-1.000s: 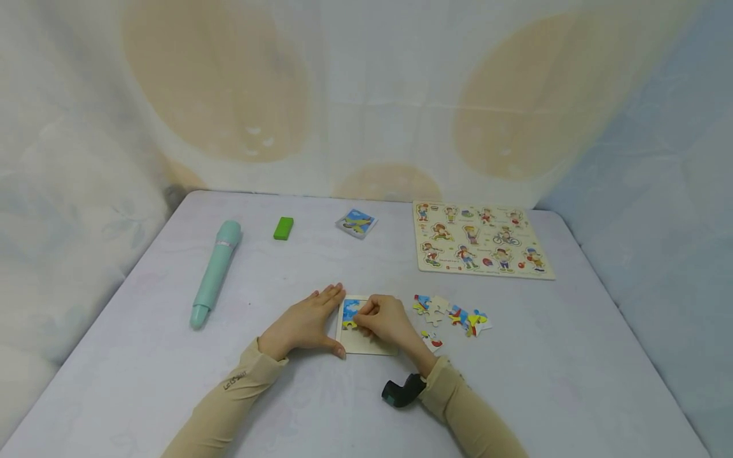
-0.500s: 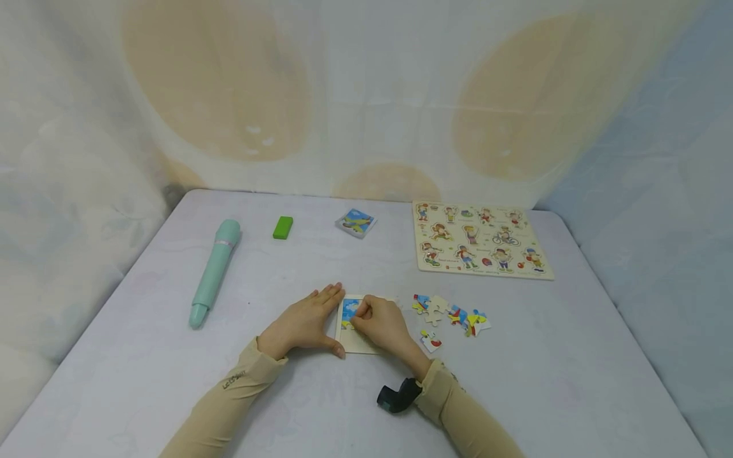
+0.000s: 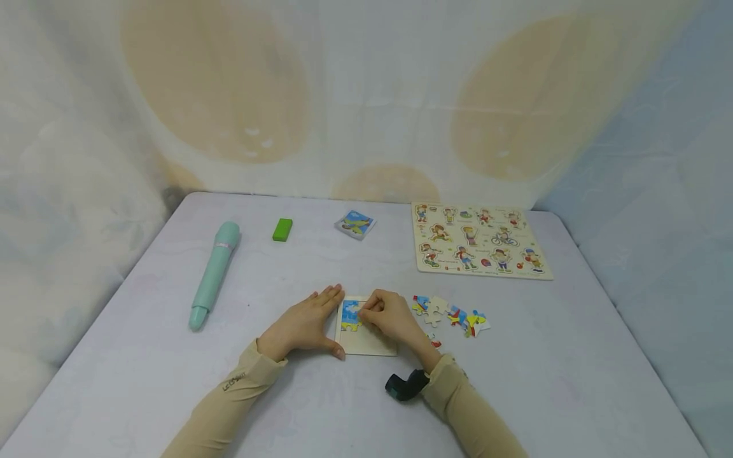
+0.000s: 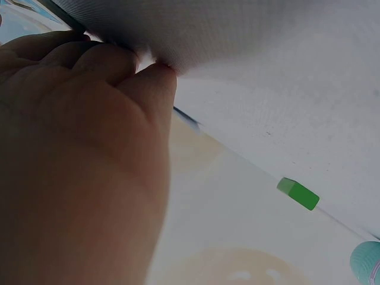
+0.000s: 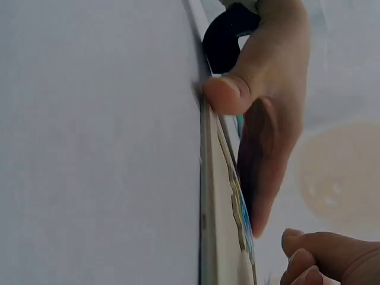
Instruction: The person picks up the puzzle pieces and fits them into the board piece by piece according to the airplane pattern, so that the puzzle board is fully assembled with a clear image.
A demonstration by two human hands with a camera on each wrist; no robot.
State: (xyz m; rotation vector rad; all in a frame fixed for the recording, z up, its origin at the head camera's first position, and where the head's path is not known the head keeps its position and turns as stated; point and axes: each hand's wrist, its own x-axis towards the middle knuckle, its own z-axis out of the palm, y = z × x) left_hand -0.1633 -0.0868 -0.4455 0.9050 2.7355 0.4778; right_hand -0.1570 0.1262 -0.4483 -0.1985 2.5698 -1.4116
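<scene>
A small wooden puzzle tray (image 3: 372,343) lies in front of the person, with joined blue and yellow pieces (image 3: 350,316) in its upper left part. Spread along the tray's left edge is the left hand (image 3: 303,323), fingers long and thumb at the lower corner. Its thumb (image 5: 222,95) touches the tray's corner in the right wrist view. Just over the joined pieces, the right hand (image 3: 392,316) has curled fingers, with thumb and forefinger tips together. In the right wrist view its fingertips (image 5: 292,237) stand off the tray, and no piece shows between them.
Right of the tray lie several loose jigsaw pieces (image 3: 471,321), some face down (image 3: 437,308). Farther back are a peg puzzle board (image 3: 481,242), a picture card (image 3: 356,224), a green block (image 3: 282,229) and a mint green microphone-shaped toy (image 3: 215,275). A black device (image 3: 406,385) sits at the right wrist.
The right hand presses low over the joined pieces half a second ago, then shifts slightly right and back, uncovering more of them and the tray. The left hand stays put.
</scene>
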